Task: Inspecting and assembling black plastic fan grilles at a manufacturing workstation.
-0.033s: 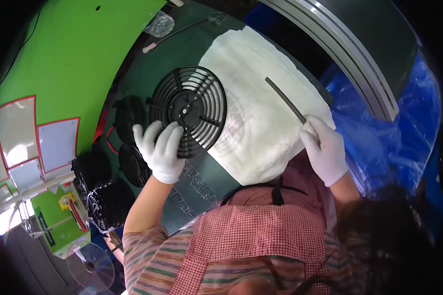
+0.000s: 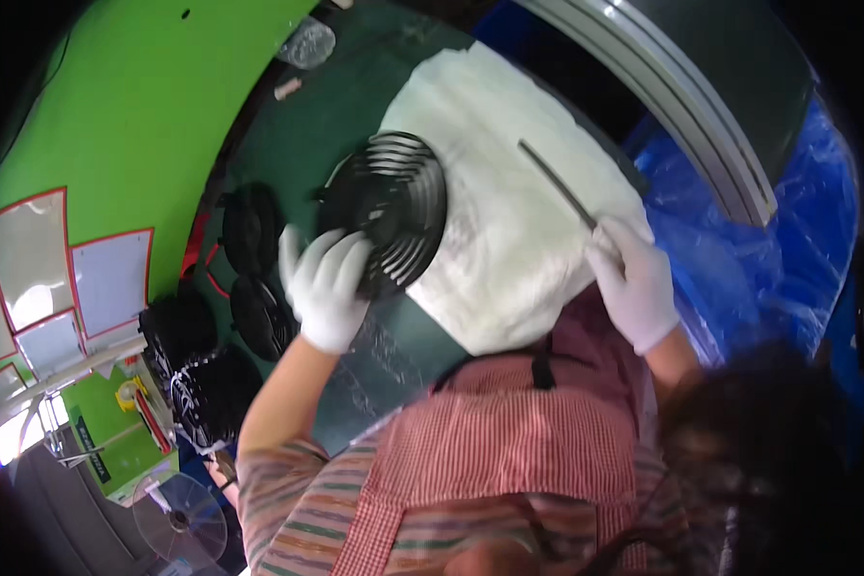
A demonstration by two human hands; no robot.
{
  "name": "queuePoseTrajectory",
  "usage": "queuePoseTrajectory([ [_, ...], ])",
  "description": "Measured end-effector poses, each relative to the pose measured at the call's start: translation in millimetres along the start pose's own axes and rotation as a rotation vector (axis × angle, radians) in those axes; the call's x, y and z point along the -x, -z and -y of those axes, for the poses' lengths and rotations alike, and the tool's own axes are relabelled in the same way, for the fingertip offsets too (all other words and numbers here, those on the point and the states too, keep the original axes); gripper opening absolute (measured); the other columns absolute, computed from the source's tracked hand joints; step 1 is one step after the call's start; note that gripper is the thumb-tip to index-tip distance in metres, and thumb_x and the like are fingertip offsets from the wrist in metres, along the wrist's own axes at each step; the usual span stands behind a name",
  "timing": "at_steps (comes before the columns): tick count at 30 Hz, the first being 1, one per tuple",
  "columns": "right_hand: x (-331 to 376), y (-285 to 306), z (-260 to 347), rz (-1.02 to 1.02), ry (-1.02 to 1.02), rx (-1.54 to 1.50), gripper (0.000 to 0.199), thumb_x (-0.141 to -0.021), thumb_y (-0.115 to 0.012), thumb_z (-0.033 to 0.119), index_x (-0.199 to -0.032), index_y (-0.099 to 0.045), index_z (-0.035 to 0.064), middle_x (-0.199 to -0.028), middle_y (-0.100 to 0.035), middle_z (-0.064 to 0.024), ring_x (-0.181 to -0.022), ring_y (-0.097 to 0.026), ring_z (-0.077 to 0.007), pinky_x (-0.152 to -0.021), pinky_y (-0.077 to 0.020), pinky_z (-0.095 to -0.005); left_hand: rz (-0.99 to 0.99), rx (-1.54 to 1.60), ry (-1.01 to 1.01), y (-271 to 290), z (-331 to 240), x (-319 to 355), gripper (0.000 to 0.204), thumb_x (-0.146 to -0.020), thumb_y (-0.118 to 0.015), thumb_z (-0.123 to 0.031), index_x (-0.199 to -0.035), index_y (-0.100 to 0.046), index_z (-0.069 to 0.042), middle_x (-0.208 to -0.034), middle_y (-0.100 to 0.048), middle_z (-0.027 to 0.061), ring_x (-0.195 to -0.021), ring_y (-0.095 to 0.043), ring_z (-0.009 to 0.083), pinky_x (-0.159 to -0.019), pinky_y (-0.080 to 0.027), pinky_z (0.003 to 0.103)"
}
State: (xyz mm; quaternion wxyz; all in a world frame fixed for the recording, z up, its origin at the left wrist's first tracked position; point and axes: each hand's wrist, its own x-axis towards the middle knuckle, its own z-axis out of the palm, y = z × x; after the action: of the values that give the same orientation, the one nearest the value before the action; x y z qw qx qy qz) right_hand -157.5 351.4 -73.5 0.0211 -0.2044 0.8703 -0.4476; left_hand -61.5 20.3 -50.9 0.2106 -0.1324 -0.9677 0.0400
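A round black fan grille [image 2: 394,206] with curved slots and a solid hub is over the left edge of a white cloth pad [image 2: 490,125]; motion blurs it. My white-gloved left hand [image 2: 324,288] grips its near left rim, the thumb side hidden behind the fingers. In my right hand [image 2: 632,283], also gloved, one end of a thin dark rod [image 2: 557,182] is pinched. The rod slants up and left over the pad, its free end apart from the grille.
More round black parts [image 2: 252,230] stand along the left of the green table [image 2: 355,86]. A pink-handled tool [image 2: 287,88] and a clear plastic bag [image 2: 307,43] lie farther back. Metal rails [image 2: 682,96] and blue plastic sheeting [image 2: 749,278] are on the right.
My left hand has shifted slightly right and up together with the grille, which now looks smeared by motion. The right hand and the rod have barely moved.
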Motion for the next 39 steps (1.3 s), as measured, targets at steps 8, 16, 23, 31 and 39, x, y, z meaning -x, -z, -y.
queuePoseTrajectory([
  [8, 8, 4, -6, -0.051, -0.072, -0.043, 0.028, -0.087, -0.062, 0.009, -0.111, -0.062, -0.0032, -0.088, -0.063, -0.0242, -0.078, -0.065, -0.0378, -0.068, -0.0493, -0.0345, -0.029, 1.729, 1.181, 38, 36, -20, 0.028, -0.098, -0.055, -0.023, -0.108, -0.066, 0.001, -0.103, -0.068, 0.0082, -0.090, -0.066, 0.0191, -0.085, -0.054, 0.036],
  [16, 16, 6, 1, 0.003, -0.109, -0.103, 0.025, -0.088, -0.061, 0.012, -0.109, -0.063, -0.0017, -0.084, -0.062, -0.0232, -0.076, -0.065, -0.0355, -0.067, -0.0494, -0.0343, 0.140, 1.902, 1.488, -31, 20, 33, 0.035, -0.095, -0.058, -0.017, -0.124, -0.059, 0.002, -0.118, -0.065, 0.0100, -0.108, -0.063, 0.0213, -0.096, -0.048, 0.035],
  [23, 1, -2, 19, 0.171, -0.577, -0.531, 0.024, -0.093, -0.054, 0.013, -0.113, -0.060, 0.0009, -0.089, -0.067, -0.0072, -0.054, -0.049, -0.0071, -0.049, -0.0382, -0.0236, -0.144, 1.763, 1.136, 32, -33, -26, 0.035, -0.092, -0.065, -0.021, -0.118, -0.059, 0.002, -0.110, -0.066, 0.0082, -0.097, -0.064, 0.0183, -0.088, -0.051, 0.033],
  [31, -34, -13, 28, 0.434, -0.717, -1.662, 0.037, -0.100, -0.049, 0.031, -0.117, -0.057, -0.0006, -0.089, -0.068, -0.0088, -0.052, -0.059, -0.0106, -0.040, -0.0496, -0.0242, -0.149, 0.160, -0.265, 45, -61, -20, 0.016, -0.071, -0.065, -0.016, -0.085, -0.058, -0.016, -0.100, -0.071, -0.0006, -0.095, -0.062, 0.0180, -0.100, -0.032, 0.067],
  [39, -30, 5, 54, 0.515, -0.530, -1.273, 0.035, -0.086, -0.053, 0.007, -0.118, -0.053, -0.0062, -0.088, -0.067, -0.0102, -0.063, -0.066, -0.0130, -0.042, -0.0500, -0.0223, 0.059, 0.177, -0.140, 57, -59, -11, 0.029, -0.073, -0.064, -0.015, -0.101, -0.059, -0.017, -0.107, -0.067, 0.0013, -0.094, -0.062, 0.0165, -0.105, -0.024, 0.071],
])
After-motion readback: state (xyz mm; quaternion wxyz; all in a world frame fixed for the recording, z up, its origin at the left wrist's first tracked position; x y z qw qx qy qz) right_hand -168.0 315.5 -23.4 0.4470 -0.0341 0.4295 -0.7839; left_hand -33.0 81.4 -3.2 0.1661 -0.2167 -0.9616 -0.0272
